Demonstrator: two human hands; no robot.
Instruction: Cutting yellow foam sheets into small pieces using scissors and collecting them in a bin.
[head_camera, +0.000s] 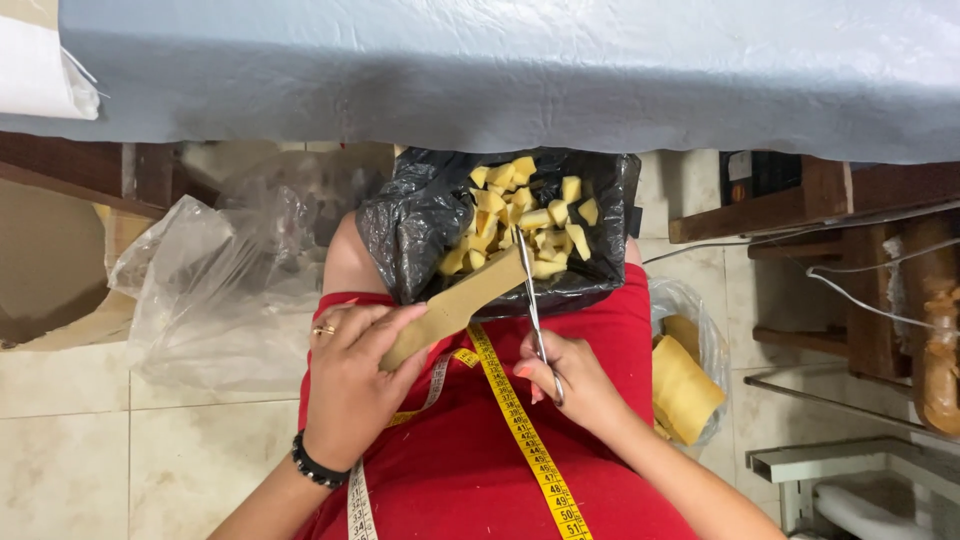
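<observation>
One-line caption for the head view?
Left hand holds a tan strip, right hand scissors it over a black bag of yellow pieces.

left hand (352, 385) holding tan strip (455, 305), right hand (575, 385) gripping scissors (533, 305)

1. Two bare hands are working over a red-clothed lap: the left hand (352, 385) and the right hand (573, 385).
2. One long tan foam strip (462, 303) is meeting one pair of slim metal scissors (533, 305).
3. One black plastic bag (412, 225) is holding too many small yellow foam pieces (515, 220) to count.
4. One yellow measuring tape (520, 430) is trailing down.
5. Two clear plastic bags are flanking the lap, a large one (225, 275) and a smaller one (690, 375).
</observation>
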